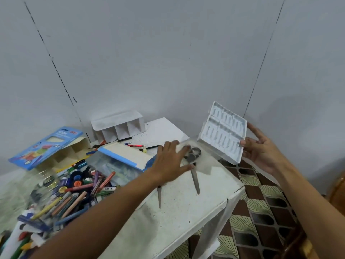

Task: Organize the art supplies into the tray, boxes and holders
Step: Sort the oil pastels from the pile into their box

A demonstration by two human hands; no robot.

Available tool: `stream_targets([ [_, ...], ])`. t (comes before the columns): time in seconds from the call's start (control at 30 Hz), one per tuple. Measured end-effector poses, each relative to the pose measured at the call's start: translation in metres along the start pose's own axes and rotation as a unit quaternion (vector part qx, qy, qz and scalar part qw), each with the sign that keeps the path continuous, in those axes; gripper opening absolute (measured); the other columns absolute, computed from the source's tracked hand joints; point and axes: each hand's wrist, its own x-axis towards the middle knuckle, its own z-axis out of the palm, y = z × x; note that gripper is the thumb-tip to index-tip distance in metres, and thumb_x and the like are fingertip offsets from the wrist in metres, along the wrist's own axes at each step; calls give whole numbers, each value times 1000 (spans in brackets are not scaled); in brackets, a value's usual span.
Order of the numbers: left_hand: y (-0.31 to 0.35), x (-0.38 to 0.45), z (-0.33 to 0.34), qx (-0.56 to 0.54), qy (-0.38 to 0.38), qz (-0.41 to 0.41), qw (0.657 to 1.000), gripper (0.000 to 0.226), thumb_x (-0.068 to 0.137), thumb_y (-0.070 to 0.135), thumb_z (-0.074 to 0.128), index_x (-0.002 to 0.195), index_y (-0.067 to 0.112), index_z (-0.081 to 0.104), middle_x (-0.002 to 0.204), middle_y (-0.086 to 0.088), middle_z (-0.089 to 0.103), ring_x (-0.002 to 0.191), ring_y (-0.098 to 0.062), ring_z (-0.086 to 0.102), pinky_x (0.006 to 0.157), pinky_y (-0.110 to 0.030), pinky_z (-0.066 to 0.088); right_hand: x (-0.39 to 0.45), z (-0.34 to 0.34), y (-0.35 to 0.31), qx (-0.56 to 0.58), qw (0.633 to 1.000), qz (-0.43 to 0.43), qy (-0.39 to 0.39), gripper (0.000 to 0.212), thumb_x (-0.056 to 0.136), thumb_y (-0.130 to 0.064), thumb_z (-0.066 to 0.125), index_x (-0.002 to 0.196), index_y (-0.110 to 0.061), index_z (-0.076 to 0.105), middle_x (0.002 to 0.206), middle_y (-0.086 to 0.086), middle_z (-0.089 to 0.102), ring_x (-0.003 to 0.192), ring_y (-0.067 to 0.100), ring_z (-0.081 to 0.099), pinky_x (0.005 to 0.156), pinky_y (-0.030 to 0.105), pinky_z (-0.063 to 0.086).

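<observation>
Our left hand (170, 161) flat, fingers spread, pressing scissors (194, 165) on table (186, 212); our right hand (261, 152) grips tilted white tray (222, 133).

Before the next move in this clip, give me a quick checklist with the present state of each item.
1. White moulded tray held: ok, the right hand grips its edge, tilted above the table corner.
2. Tray slots free: ok, no supplies show in them.
3. Left hand free to pick: cannot tell, it lies over the scissors handles with fingers spread; a grip is not visible.
4. Scissors closed: not ok, the blades are spread apart on the table.
5. Spot for the tray: ok, bare table near the front edge.
6. Loose crayons and markers sorted: not ok, piled at left.
</observation>
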Motion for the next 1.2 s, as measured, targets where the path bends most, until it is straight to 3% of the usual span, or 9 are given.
stream_targets([
  [0.17, -36, 47, -22, 6, -24, -139, 990, 73, 92, 67, 38, 152, 28, 23, 149, -16, 31, 134, -34, 27, 106, -46, 27, 11, 8, 0, -16, 1000, 16, -21, 129, 28, -21, 100, 142, -30, 41, 105, 18, 71, 92, 35, 70, 63, 38, 60],
  [0.3, -65, 78, -14, 6, -80, -180, 980, 73, 93, 67, 36, 153, 28, 20, 152, -19, 27, 138, -37, 24, 109, -50, 25, 18, 12, 24, -55, 996, 66, -28, 126, 38, -16, 96, 147, -28, 34, 98, 20, 72, 92, 37, 70, 65, 41, 61],
  [0.43, -84, 103, 9, 31, -121, -174, 977, 74, 93, 67, 36, 153, 28, 19, 151, -20, 27, 137, -38, 23, 108, -50, 26, 22, 13, 53, -73, 991, 110, -32, 125, 47, -11, 92, 151, -28, 25, 102, 27, 69, 95, 41, 68, 71, 47, 60],
  [0.57, -93, 127, 31, 29, -146, -186, 971, 73, 93, 66, 38, 152, 28, 17, 149, -21, 27, 136, -38, 23, 107, -50, 27, 22, 8, 69, -101, 986, 125, -32, 105, 66, 1, 79, 150, -31, 26, 108, 36, 61, 97, 44, 66, 76, 49, 59],
  [0.67, -103, 139, 44, 58, -146, -167, 973, 72, 93, 65, 39, 151, 28, 19, 146, -19, 30, 133, -37, 27, 106, -49, 29, 20, 1, 77, -112, 985, 124, -41, 96, 72, 6, 73, 147, -35, 30, 103, 31, 64, 97, 43, 66, 75, 48, 59],
  [0.87, -145, 138, 57, 137, -176, -93, 970, 68, 95, 67, 27, 154, 37, 12, 151, -17, 23, 136, -35, 24, 113, -46, 19, 18, -11, 85, -89, 987, 125, -42, 102, 64, 0, 84, 144, -39, 35, 109, 35, 60, 99, 47, 64, 73, 48, 59],
  [1.0, -154, 124, 60, 141, -188, -67, 970, 66, 96, 65, 25, 154, 38, 11, 153, -18, 21, 136, -34, 26, 113, -43, 21, 20, -10, 87, -94, 987, 117, -54, 90, 73, 8, 70, 143, -39, 36, 109, 36, 59, 100, 46, 65, 75, 49, 59],
  [1.13, -142, 117, 37, 94, -218, -82, 968, 71, 96, 65, 27, 155, 33, 1, 161, -19, 0, 147, -38, 4, 119, -47, 12, 24, -8, 85, -97, 988, 110, -44, 88, 74, 9, 68, 143, -37, 36, 102, 26, 67, 97, 43, 67, 72, 46, 60],
  [1.2, -117, 116, 15, 92, -196, -50, 975, 74, 98, 59, 34, 156, 26, 2, 162, -17, 1, 148, -36, 3, 119, -46, 13, 28, -13, 80, -79, 991, 106, -33, 94, 71, 6, 72, 146, -35, 33, 108, 28, 66, 99, 44, 66, 72, 46, 60],
])
